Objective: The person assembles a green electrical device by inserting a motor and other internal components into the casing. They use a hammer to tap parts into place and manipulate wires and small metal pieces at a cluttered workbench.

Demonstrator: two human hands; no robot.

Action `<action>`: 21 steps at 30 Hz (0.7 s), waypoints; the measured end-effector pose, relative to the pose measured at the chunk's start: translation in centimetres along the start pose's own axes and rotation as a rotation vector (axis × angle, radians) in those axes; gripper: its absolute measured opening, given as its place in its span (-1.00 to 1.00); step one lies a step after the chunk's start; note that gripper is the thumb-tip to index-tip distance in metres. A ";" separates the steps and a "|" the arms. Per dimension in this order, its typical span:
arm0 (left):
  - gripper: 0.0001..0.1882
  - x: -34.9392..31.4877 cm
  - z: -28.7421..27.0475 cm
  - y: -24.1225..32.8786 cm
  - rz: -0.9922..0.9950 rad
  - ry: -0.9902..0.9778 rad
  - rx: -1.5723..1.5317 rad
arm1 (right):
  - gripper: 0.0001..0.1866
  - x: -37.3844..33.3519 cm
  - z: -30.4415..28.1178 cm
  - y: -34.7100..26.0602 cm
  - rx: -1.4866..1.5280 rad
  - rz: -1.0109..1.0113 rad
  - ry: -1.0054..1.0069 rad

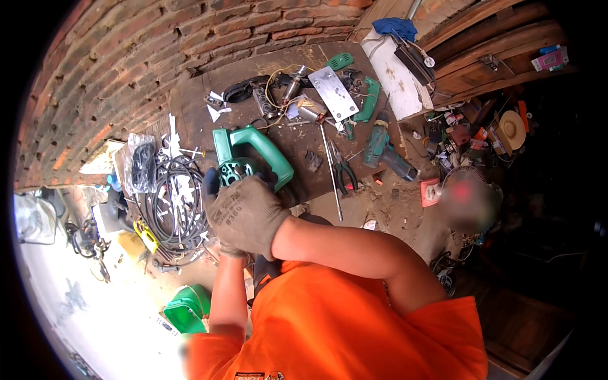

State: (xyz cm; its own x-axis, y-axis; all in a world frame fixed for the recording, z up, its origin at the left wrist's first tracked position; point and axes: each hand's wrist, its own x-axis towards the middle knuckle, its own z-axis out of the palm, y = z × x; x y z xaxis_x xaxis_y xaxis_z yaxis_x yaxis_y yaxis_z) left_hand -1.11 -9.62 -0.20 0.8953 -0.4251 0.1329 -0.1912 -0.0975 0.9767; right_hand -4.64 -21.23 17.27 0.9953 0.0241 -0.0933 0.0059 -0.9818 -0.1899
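Observation:
Both my hands wear grey-brown work gloves and meet at the near end of a green power tool housing (256, 138) with a looped handle. My right hand (248, 210) crosses in front, its back toward me, fingers curled down out of sight; what they hold is hidden. Beneath it lies my left hand (229, 246), mostly covered, with only part of the glove near the wrist plainly showing. Dark inner parts (234, 171) of the housing are visible just beyond the gloves. The housing's handle points away and to the right, over the wooden table (202, 136).
Right of the housing lie a long metal rod (331, 174), pliers (342, 168) and a teal cordless drill (385, 149). Farther back are a metal plate (334, 94), motor parts (266, 104) and a green casing (367, 100). Coiled black cable (171, 209) lies left; a green bucket (188, 309) stands below.

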 end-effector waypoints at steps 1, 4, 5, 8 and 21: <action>-0.52 -0.2 0.5 1.1 -0.152 0.042 -0.220 | -0.78 -1.1 -0.1 0.2 0.033 0.034 0.070; -0.53 -0.1 1.6 7.0 0.282 0.017 0.107 | -0.87 -5.8 -2.1 3.3 0.255 0.008 0.514; -0.53 -0.2 2.2 9.5 0.570 -0.028 0.383 | -0.88 -8.2 -2.3 5.2 0.522 0.143 0.545; -0.59 -1.0 7.1 11.9 0.295 -0.226 0.264 | -0.84 -15.7 -0.2 11.4 0.942 0.636 0.724; -0.77 7.3 23.0 -2.1 0.238 -0.674 1.034 | -0.81 -27.6 3.8 17.4 1.161 0.916 0.972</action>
State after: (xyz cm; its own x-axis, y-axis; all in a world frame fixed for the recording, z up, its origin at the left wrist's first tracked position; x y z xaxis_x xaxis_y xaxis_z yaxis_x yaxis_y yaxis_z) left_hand -3.43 -33.19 -5.14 0.4705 -0.8738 -0.1225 -0.8179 -0.4840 0.3110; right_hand -32.35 -38.25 12.81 0.3349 -0.9389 -0.0794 -0.1694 0.0229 -0.9853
